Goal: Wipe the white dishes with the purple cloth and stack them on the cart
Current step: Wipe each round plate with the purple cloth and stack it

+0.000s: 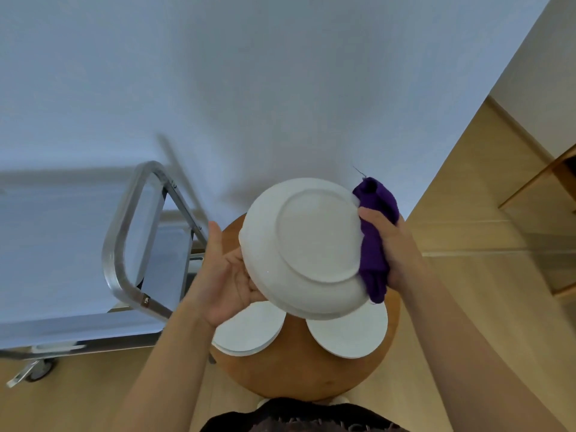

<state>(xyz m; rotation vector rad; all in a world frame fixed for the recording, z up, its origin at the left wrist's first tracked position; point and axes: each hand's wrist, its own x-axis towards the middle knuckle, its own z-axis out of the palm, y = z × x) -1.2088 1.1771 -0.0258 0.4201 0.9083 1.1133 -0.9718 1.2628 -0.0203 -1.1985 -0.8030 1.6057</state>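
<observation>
A white bowl-like dish [311,244] is held up over the round wooden table [299,372], its underside facing me. My left hand [227,275] supports its left rim, thumb up, fingers hidden behind the dish. My right hand [389,241] grips the bunched purple cloth [374,232] against the dish's right edge. Two more white dishes lie on the table below: a stack [249,332] at the left and a plate [352,335] at the right. The metal cart [124,244] stands to the left.
The cart has a steel tube handle [146,179] and a caster wheel [40,369] on the wooden floor. A white wall fills the background. Wooden furniture [542,182] stands at the right edge.
</observation>
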